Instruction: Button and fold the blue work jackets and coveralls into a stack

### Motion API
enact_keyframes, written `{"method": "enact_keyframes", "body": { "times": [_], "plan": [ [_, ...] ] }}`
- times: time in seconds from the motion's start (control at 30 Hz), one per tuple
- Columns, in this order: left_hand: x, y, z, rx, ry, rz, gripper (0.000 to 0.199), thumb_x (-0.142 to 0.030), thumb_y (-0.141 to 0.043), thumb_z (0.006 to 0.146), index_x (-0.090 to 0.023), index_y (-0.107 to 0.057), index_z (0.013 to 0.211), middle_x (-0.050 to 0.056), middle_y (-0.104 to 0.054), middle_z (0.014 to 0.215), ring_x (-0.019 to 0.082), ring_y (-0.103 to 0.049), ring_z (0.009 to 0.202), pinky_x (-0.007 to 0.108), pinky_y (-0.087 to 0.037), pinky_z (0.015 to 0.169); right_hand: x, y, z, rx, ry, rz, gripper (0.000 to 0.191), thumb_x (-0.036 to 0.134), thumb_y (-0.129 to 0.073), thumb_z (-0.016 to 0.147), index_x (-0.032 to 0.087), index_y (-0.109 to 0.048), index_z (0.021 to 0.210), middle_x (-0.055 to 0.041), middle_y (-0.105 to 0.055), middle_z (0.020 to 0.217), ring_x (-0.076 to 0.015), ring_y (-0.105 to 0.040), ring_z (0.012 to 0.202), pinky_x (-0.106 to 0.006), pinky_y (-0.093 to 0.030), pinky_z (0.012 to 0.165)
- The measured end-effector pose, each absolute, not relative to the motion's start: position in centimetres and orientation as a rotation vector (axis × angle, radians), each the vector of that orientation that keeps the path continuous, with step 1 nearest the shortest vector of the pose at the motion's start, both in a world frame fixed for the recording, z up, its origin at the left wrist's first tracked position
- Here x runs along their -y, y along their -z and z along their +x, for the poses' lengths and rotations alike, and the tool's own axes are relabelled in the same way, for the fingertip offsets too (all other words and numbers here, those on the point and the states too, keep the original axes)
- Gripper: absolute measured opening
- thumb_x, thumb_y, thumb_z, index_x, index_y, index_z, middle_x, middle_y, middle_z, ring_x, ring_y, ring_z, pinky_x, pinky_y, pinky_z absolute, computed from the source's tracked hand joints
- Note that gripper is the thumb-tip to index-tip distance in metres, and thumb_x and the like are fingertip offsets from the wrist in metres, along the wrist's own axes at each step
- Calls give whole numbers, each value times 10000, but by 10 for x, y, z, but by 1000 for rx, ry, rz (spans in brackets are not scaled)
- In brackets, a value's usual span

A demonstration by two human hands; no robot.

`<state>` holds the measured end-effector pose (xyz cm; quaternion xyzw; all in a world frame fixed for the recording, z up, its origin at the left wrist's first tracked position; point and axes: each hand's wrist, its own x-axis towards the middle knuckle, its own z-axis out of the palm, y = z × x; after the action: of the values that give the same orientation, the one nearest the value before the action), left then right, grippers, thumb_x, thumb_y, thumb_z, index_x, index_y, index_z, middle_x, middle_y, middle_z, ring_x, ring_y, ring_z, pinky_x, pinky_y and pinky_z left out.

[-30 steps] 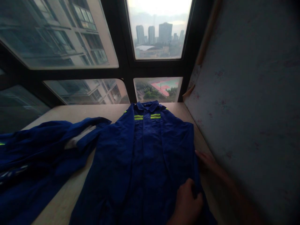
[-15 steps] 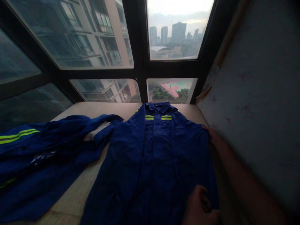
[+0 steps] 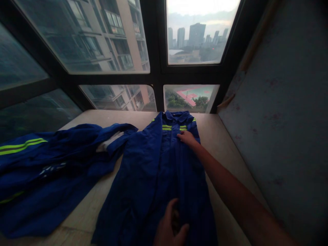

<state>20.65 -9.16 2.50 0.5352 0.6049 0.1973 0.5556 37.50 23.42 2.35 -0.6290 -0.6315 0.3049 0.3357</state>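
A blue work jacket (image 3: 146, 171) lies front up, collar towards the window, with yellow-green stripes across its chest. My right hand (image 3: 187, 137) reaches in from the right and pinches the jacket's cloth just below the right chest stripe. Down at the bottom of the view, my left hand (image 3: 171, 223) is curled over the lower part of the jacket; its thumb and forefinger show, while the other fingertips are hidden. Between the two hands, the jacket's right side is folded inward over the front.
A second blue garment (image 3: 74, 191) with yellow-green stripes and white lettering lies crumpled on the left. Both rest on a pale, wide sill (image 3: 228, 150). Dark-framed windows (image 3: 156, 78) stand behind, and a patterned wall (image 3: 271, 112) rises on the right.
Both hands have moved left, carrying the jacket's right side and sleeve inward across its front. Pale sill now shows to the right of the jacket. The second garment lies as before.
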Motion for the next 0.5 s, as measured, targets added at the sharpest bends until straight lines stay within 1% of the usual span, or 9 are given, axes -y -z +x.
{"method": "enact_keyframes", "body": {
  "times": [0.03,0.1,0.17,0.23,0.3,0.37,0.43,0.5],
  "plan": [
    [92,-22,196,-1520,-375,1385,712,-230,-537,793,-158,-334,1472,99,-666,1102,206,-663,967,321,-511,891,-231,-17,365,1685,-807,-1652,219,184,-657,798,117,-700,1003,-69,-736,962,-228,-672,961,-368,-499,921],
    [93,-17,181,-1616,-206,1605,714,-197,-484,806,-160,-324,1502,92,-694,1073,210,-679,960,326,-527,883,-223,-8,355,1746,-799,-1678,258,104,-621,787,136,-703,1029,-67,-738,1031,-227,-666,1011,-355,-487,948],
    [93,-13,177,-1612,-107,1804,698,-164,-451,804,-155,-362,1496,114,-693,1160,220,-676,1036,317,-532,898,-214,-5,357,1796,-751,-1690,334,63,-560,807,152,-687,1104,-66,-717,1136,-218,-642,1088,-341,-469,982],
    [91,-15,180,-1619,-55,1959,709,-141,-437,796,-169,-368,1501,136,-638,1299,234,-665,1094,316,-539,897,-206,-7,365,1824,-669,-1717,384,56,-487,850,153,-655,1182,-72,-680,1228,-203,-606,1159,-326,-441,1017],
    [86,-22,187,-1668,-35,2027,707,-141,-414,819,-188,-338,1520,141,-592,1371,244,-662,1110,331,-543,893,-200,-10,373,1835,-570,-1772,395,83,-424,903,143,-621,1239,-92,-650,1269,-200,-581,1194,-320,-418,1037],
    [78,-31,193,-1704,-30,1985,665,-178,-391,870,-177,-316,1530,146,-582,1384,249,-657,1122,349,-535,916,-196,-13,377,1847,-483,-1844,383,160,-418,948,137,-582,1293,-119,-641,1259,-221,-589,1176,-336,-426,1021],
    [71,-37,198,-1710,-30,1878,635,-216,-389,904,-157,-312,1531,145,-568,1404,246,-632,1172,353,-504,976,-193,-14,375,1872,-422,-1920,412,272,-480,958,150,-537,1347,-144,-636,1243,-257,-619,1120,-370,-460,966],
    [69,-39,201,-1698,-33,1780,648,-204,-404,903,-157,-290,1539,129,-534,1446,230,-592,1235,338,-463,1033,-192,-14,371,1910,-383,-1984,468,350,-556,931,179,-520,1365,-156,-636,1226,-286,-646,1064,-396,-484,906]
  ]
}}
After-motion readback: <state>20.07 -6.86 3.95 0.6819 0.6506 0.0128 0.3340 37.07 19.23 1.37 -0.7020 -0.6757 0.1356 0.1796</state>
